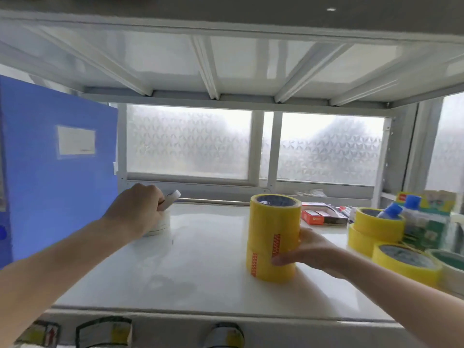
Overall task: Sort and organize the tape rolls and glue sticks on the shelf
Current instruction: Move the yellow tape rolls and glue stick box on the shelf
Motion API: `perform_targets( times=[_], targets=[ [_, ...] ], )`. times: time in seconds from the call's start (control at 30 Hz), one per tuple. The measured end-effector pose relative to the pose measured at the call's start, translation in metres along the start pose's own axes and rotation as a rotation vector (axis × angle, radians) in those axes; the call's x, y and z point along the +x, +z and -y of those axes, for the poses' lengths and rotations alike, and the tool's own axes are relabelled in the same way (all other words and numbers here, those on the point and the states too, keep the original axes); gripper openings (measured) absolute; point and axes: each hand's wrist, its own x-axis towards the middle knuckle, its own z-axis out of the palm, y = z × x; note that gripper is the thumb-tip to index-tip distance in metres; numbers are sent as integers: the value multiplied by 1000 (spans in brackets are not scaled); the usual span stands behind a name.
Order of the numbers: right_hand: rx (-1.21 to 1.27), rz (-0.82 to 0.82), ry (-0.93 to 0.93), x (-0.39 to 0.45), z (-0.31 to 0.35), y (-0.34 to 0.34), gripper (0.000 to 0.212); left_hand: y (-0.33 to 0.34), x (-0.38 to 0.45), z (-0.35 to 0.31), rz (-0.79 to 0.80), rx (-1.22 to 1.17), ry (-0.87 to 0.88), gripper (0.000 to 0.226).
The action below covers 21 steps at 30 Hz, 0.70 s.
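Observation:
My right hand [305,249] grips a stack of two yellow tape rolls [273,237] that stands upright on the white shelf [206,259], right of centre. At the back left, my left hand [136,209] is closed on a white tape roll [172,198] held tilted just above a low stack of white tape rolls [160,226]. More yellow tape rolls [376,228] lie stacked at the right, with another yellow roll [404,263] in front of them. Glue bottles with blue caps [411,204] stand behind these.
A tall blue file box [60,167] stands at the left end of the shelf. Small red-and-white boxes [319,214] lie at the back right. A greenish tape roll [452,264] sits at the far right edge. The upper shelf [226,28] hangs low overhead, frosted windows behind.

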Motion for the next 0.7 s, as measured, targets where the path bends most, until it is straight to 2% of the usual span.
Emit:
perform_targets(
  times=[0.1, 0.23, 0.33, 0.7],
  targets=[
    [-1, -52, 36, -25, -2, -14, 68, -1, -13, -50, 5, 21, 116, 28],
    [-60, -146, 93, -60, -6, -34, 49, -1, -35, -116, 88, 5, 278, 10],
    [-94, -229, 121, -85, -13, -50, 49, 1, -51, -157, 116, 21, 404, 21],
    [-91, -386, 146, -133, -31, -86, 46, 16, -61, -229, 149, 13, 518, 21]
  ],
)
